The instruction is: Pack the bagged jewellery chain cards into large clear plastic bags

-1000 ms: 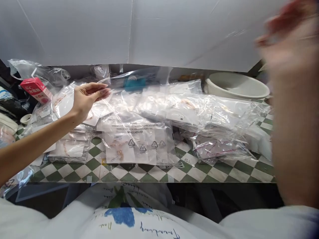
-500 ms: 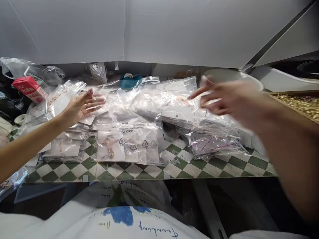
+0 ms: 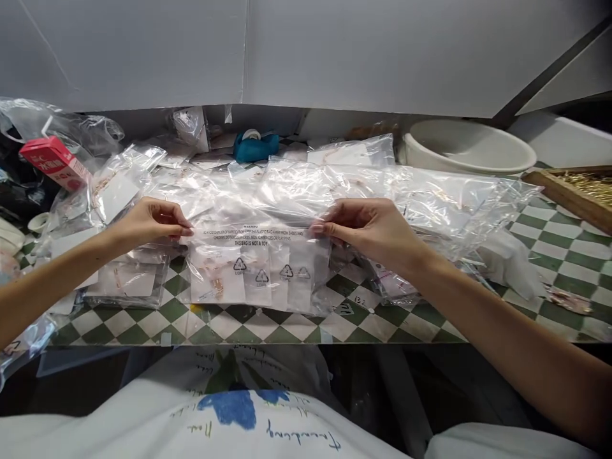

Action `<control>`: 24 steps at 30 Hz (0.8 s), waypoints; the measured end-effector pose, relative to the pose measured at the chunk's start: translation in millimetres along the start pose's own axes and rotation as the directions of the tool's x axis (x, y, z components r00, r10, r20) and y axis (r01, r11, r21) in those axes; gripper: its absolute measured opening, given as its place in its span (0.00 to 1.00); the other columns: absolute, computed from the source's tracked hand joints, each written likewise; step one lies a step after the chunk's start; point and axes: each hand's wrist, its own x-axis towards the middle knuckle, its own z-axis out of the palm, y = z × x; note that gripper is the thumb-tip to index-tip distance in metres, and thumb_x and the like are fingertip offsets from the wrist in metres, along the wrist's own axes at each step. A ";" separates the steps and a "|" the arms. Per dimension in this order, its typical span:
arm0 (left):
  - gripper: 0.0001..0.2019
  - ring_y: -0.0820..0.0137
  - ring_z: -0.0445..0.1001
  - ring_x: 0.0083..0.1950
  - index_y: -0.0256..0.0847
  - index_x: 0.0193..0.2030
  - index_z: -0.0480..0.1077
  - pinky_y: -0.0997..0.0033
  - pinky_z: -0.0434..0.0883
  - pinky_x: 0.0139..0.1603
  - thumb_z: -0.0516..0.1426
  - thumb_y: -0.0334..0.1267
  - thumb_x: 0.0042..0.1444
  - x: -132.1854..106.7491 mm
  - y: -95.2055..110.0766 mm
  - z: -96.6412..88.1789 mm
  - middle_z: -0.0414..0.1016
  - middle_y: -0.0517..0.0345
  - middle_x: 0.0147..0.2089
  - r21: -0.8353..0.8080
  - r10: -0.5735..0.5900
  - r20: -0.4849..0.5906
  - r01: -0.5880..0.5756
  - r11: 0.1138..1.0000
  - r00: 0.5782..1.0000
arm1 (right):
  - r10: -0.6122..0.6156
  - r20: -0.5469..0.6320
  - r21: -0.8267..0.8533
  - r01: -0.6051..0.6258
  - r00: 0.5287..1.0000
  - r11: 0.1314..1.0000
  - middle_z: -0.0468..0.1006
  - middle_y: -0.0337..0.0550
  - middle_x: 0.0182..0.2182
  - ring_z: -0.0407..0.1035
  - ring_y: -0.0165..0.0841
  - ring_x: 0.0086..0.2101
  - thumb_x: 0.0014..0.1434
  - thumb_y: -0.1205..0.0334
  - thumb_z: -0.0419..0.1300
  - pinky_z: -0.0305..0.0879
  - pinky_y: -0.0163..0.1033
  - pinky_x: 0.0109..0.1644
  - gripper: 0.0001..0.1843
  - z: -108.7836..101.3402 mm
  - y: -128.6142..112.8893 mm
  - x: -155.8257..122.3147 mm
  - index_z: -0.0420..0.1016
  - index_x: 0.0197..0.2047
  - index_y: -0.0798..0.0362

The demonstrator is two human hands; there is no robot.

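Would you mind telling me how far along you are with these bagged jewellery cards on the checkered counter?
Done, it seems: cards sit bagged in the flat stack. In hand: the left hand and right hand pinch the top edge of a printed warning bag. Left, apparently: the bulging clear bags and the wooden tray of gold pieces.

A clear plastic bag (image 3: 258, 280), printed with a suffocation warning and recycling triangles, is hanging taut between the left hand (image 3: 148, 223) and right hand (image 3: 368, 229), pinched along its upper part, with gold-coloured jewellery (image 3: 217, 285) on a white card (image 3: 205, 284) showing inside.
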 end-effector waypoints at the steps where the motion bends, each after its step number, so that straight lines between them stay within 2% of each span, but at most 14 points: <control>1: 0.12 0.58 0.87 0.40 0.45 0.26 0.79 0.69 0.84 0.38 0.74 0.47 0.45 -0.5 -1.2 -0.2 0.85 0.49 0.34 -0.013 0.006 -0.001 -0.007 1.000 1.000 | -0.018 -0.003 0.002 0.018 1.000 1.000 0.83 0.44 0.28 0.75 0.34 0.28 0.45 0.42 0.79 0.72 0.39 0.29 0.21 -1.0 1.6 -1.6 0.82 0.27 0.50; 4: 0.12 0.60 0.86 0.38 0.45 0.32 0.82 0.71 0.82 0.34 0.75 0.46 0.44 0.7 0.5 -0.3 0.85 0.50 0.34 0.045 0.041 0.041 -0.042 0.998 0.998 | -0.030 0.012 0.020 0.030 0.999 0.999 0.84 0.43 0.32 0.80 0.36 0.35 0.45 0.42 0.79 0.80 0.42 0.40 0.20 -2.1 4.5 -2.7 0.84 0.32 0.48; 7: 0.16 0.64 0.81 0.31 0.48 0.41 0.85 0.75 0.74 0.25 0.74 0.49 0.46 4.3 7.0 3.9 0.85 0.50 0.36 0.122 0.059 0.060 -0.066 0.990 0.996 | -0.014 -0.013 0.021 0.015 1.000 1.000 0.85 0.40 0.36 0.80 0.34 0.36 0.45 0.46 0.80 0.80 0.40 0.41 0.19 0.2 4.6 0.3 0.87 0.38 0.44; 9: 0.14 0.67 0.78 0.29 0.48 0.38 0.86 0.75 0.71 0.24 0.72 0.51 0.48 5.6 9.7 8.7 0.85 0.50 0.36 0.145 0.095 0.000 -0.094 0.985 0.995 | -0.064 -0.064 0.039 0.067 0.996 0.997 0.85 0.39 0.36 0.79 0.34 0.36 0.46 0.49 0.80 0.80 0.40 0.41 0.14 2.8 4.7 2.4 0.88 0.36 0.43; 12: 0.11 0.69 0.77 0.29 0.47 0.31 0.85 0.73 0.73 0.29 0.72 0.50 0.48 4.0 8.7 14.8 0.84 0.52 0.34 0.163 0.176 -0.103 -0.158 0.974 0.979 | -0.199 -0.153 0.035 0.206 0.968 0.978 0.83 0.40 0.32 0.78 0.35 0.35 0.48 0.52 0.79 0.80 0.43 0.42 0.08 4.8 5.5 1.8 0.88 0.31 0.42; 14: 0.10 0.70 0.73 0.27 0.48 0.31 0.85 0.73 0.70 0.27 0.72 0.51 0.49 1.8 6.5 15.9 0.81 0.54 0.31 0.177 0.207 -0.125 -0.184 0.967 0.970 | -0.226 -0.172 0.025 0.234 0.959 0.972 0.81 0.39 0.28 0.74 0.32 0.28 0.49 0.54 0.79 0.77 0.40 0.33 0.07 3.4 4.7 -1.4 0.88 0.30 0.43; 16: 0.10 0.73 0.65 0.22 0.50 0.32 0.85 0.74 0.63 0.22 0.71 0.52 0.50 0.1 5.2 13.6 0.76 0.57 0.25 0.210 0.233 -0.134 -0.202 0.957 0.963 | -0.138 -0.107 0.060 0.144 0.985 0.988 0.76 0.36 0.20 0.64 0.27 0.19 0.52 0.53 0.78 0.65 0.35 0.21 0.09 -0.4 1.9 -5.6 0.89 0.37 0.43; 17: 0.10 0.75 0.61 0.20 0.51 0.33 0.85 0.74 0.58 0.19 0.71 0.53 0.50 -0.4 5.1 11.4 0.72 0.59 0.22 0.221 0.235 -0.135 -0.202 0.954 0.963 | -0.073 -0.044 0.099 0.077 0.996 0.992 0.73 0.33 0.16 0.58 0.25 0.15 0.54 0.52 0.77 0.56 0.33 0.17 0.14 -2.8 -0.1 -7.7 0.89 0.44 0.42; 19: 0.11 0.77 0.55 0.17 0.53 0.37 0.86 0.74 0.52 0.17 0.72 0.53 0.50 -1.6 6.2 5.7 0.70 0.60 0.19 0.187 0.185 -0.106 -0.163 0.969 0.977 | 0.013 0.117 0.189 -0.035 0.993 0.981 0.68 0.29 0.12 0.51 0.23 0.11 0.56 0.49 0.75 0.45 0.30 0.13 0.22 -7.7 -3.9 -11.0 0.85 0.55 0.38; 21: 0.16 0.76 0.60 0.16 0.53 0.42 0.86 0.73 0.56 0.16 0.71 0.57 0.50 -4.0 8.2 0.0 0.77 0.56 0.23 0.056 0.089 -0.034 -0.087 0.995 0.995 | -0.005 0.245 0.264 -0.061 0.969 0.963 0.74 0.32 0.14 0.55 0.24 0.11 0.55 0.45 0.75 0.48 0.30 0.14 0.20 -11.7 -6.1 -13.6 0.86 0.51 0.37; 23: 0.25 0.71 0.70 0.18 0.50 0.44 0.86 0.70 0.65 0.18 0.67 0.67 0.51 -8.9 9.9 -3.3 0.85 0.48 0.34 -0.095 0.008 0.037 -0.004 0.995 0.999 | -0.054 0.320 0.262 -0.033 0.946 0.964 0.80 0.39 0.21 0.66 0.27 0.15 0.54 0.40 0.74 0.56 0.32 0.17 0.16 -13.7 -6.4 -17.1 0.89 0.39 0.40; 24: 0.29 0.68 0.75 0.21 0.48 0.43 0.87 0.68 0.70 0.22 0.64 0.72 0.52 -12.3 10.4 -3.6 0.87 0.45 0.40 -0.146 -0.024 0.062 0.033 0.989 0.998 | -0.065 0.343 0.238 -0.020 0.937 0.971 0.82 0.43 0.23 0.70 0.30 0.18 0.55 0.36 0.72 0.60 0.34 0.20 0.19 -13.9 -6.0 -19.9 0.89 0.34 0.43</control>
